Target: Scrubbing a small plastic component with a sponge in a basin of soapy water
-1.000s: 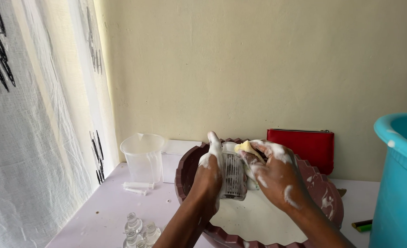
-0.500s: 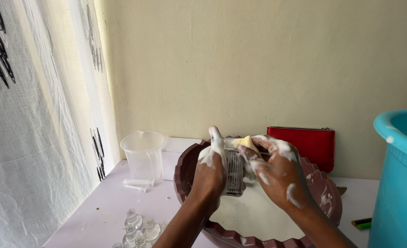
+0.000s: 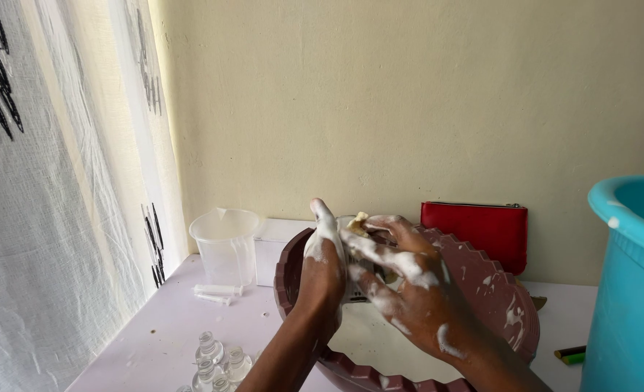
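Head camera looks down and forward — close over the basin point(image 3: 511, 305).

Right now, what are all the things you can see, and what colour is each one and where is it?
basin: one, maroon, scalloped rim, middle of the table
see-through item with yellow sponge: one, clasped between the soapy hands over the basin
measuring jug: one, clear plastic, left of the basin
syringe: one, clear, lying in front of the jug
small glass bottles: a few, clear, front left
pouch: one, red, against the wall
bucket: one, turquoise, far right
curtain: one, white with black marks, left
table: one, pale lilac
left hand: soapy, gripping the item
right hand: soapy, pressing the sponge
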